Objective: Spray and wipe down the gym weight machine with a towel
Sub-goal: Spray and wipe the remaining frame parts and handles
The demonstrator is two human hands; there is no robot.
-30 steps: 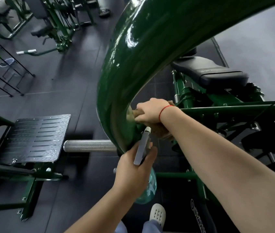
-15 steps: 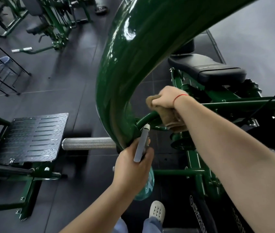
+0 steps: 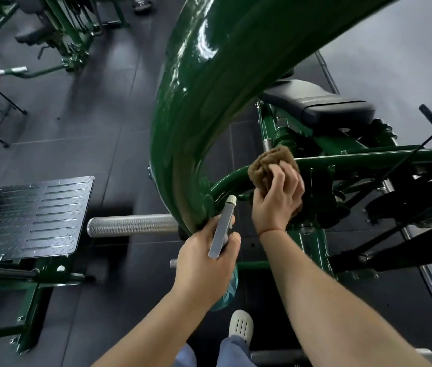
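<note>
The weight machine's broad green curved beam (image 3: 209, 102) fills the centre, sweeping down from 1 o'clock to its foot. From that foot a thinner green tube (image 3: 229, 181) bends out and runs toward 3 o'clock. The right hand (image 3: 278, 205) is the nearer one to that tube: its fingers are curled round a bunched brown towel (image 3: 265, 165), which sits at 11 o'clock of the palm and lies on the tube's top. The left hand (image 3: 204, 263), at 7 o'clock of the towel, is clenched round a spray bottle (image 3: 221, 229), whose grey head has its long axis aimed at 12 o'clock, toward the bend just beside the towel. The next wipe, I judge, runs along the tube toward 3 o'clock
</note>
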